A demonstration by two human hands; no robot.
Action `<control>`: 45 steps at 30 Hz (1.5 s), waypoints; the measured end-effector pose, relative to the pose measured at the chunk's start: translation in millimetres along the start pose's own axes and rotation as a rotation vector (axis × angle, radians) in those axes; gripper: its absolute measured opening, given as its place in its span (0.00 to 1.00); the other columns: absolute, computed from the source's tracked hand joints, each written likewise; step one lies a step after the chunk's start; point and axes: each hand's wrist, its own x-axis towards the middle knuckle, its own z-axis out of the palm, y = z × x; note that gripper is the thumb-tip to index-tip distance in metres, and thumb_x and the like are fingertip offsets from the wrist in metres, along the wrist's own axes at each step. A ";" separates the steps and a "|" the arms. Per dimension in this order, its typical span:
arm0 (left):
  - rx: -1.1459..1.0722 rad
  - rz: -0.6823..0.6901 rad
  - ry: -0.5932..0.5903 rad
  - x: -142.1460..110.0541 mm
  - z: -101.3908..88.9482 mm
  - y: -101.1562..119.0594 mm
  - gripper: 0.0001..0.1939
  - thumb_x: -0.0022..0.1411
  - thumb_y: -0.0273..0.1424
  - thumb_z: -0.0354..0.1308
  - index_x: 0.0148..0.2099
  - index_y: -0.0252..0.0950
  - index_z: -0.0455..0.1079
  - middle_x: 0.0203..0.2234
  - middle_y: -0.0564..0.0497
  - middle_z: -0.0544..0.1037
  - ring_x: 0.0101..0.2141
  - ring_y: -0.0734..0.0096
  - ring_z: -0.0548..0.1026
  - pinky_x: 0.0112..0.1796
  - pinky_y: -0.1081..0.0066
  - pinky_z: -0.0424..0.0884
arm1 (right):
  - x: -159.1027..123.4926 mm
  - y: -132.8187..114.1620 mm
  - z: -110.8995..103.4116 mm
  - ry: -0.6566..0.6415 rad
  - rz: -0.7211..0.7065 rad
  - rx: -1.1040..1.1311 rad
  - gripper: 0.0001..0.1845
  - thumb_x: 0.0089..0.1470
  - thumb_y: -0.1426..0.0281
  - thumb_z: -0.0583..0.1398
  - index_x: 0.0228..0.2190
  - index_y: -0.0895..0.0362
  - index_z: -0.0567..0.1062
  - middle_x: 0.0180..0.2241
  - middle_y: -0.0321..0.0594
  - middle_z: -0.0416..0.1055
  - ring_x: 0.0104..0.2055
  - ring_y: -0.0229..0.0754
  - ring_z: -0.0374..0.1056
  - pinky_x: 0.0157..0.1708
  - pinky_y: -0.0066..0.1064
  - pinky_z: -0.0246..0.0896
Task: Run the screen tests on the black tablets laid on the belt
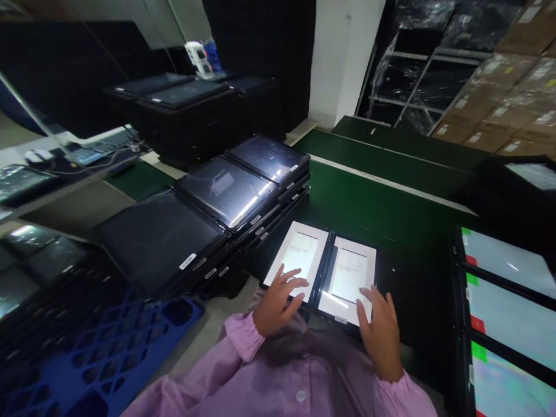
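Observation:
Two lit tablets lie side by side on the green table (391, 208) in front of me. My left hand (278, 301) rests on the left tablet (297, 258), fingers spread and touching its white screen. On the right tablet (350, 275) lies my right hand (380, 330), fingers stretched flat over the lower right part of the screen. Both hands hold nothing. Pink sleeves cover both wrists.
Stacks of dark tablets (226, 188) stand to the left, more black stacks (186, 116) behind. A blue plastic pallet (108, 353) sits at lower left. Lit screens (508, 307) with green and red corners line the right edge. Cardboard boxes (504, 104) are stacked at far right.

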 end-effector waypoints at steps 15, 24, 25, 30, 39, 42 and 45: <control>-0.524 -0.487 0.375 28.3 -24.6 -84.2 0.34 0.63 0.49 0.63 0.66 0.38 0.68 0.64 0.41 0.73 0.65 0.48 0.69 0.65 0.51 0.65 | -18.8 16.7 -17.6 0.053 0.130 0.065 0.23 0.72 0.54 0.55 0.55 0.57 0.74 0.59 0.53 0.71 0.64 0.57 0.65 0.64 0.61 0.60; -0.619 -0.428 0.362 45.4 -25.0 -103.9 0.37 0.58 0.50 0.67 0.64 0.37 0.71 0.64 0.40 0.73 0.67 0.46 0.67 0.68 0.48 0.60 | -14.1 -5.1 -2.5 -0.011 0.077 0.137 0.21 0.73 0.58 0.55 0.59 0.55 0.71 0.62 0.51 0.69 0.66 0.56 0.62 0.65 0.59 0.59; -0.622 -0.424 0.362 44.9 -24.7 -103.9 0.36 0.58 0.49 0.67 0.64 0.37 0.71 0.64 0.40 0.73 0.67 0.46 0.67 0.68 0.48 0.60 | -12.9 -6.3 -2.6 0.000 0.064 0.136 0.21 0.73 0.59 0.55 0.60 0.55 0.70 0.62 0.51 0.68 0.67 0.56 0.62 0.66 0.59 0.59; -0.649 -0.426 0.349 43.4 -23.5 -102.8 0.35 0.58 0.46 0.68 0.65 0.37 0.71 0.65 0.41 0.72 0.68 0.46 0.65 0.69 0.48 0.59 | -7.8 -5.6 -5.0 -0.025 -0.007 0.079 0.20 0.74 0.60 0.53 0.60 0.54 0.70 0.61 0.50 0.69 0.66 0.55 0.63 0.66 0.60 0.57; -0.704 -0.404 0.255 47.7 -23.0 -102.8 0.37 0.58 0.37 0.67 0.69 0.39 0.65 0.68 0.42 0.68 0.69 0.47 0.63 0.70 0.47 0.56 | -6.3 9.1 -7.9 -0.017 0.015 0.103 0.25 0.73 0.52 0.53 0.58 0.56 0.72 0.61 0.51 0.70 0.65 0.57 0.64 0.66 0.61 0.55; -0.654 -0.409 0.229 51.0 -24.0 -102.5 0.40 0.59 0.38 0.67 0.71 0.39 0.62 0.68 0.40 0.67 0.69 0.45 0.63 0.69 0.46 0.57 | 2.7 18.7 -12.0 0.057 0.107 0.138 0.28 0.70 0.49 0.55 0.57 0.56 0.75 0.58 0.51 0.72 0.62 0.58 0.67 0.64 0.57 0.59; -0.462 -0.415 0.214 54.4 -22.2 -93.7 0.46 0.57 0.40 0.70 0.73 0.37 0.58 0.69 0.37 0.65 0.69 0.41 0.62 0.69 0.45 0.55 | 18.0 32.0 -15.0 0.266 0.340 0.207 0.29 0.66 0.48 0.59 0.55 0.58 0.77 0.52 0.52 0.76 0.50 0.55 0.74 0.54 0.48 0.68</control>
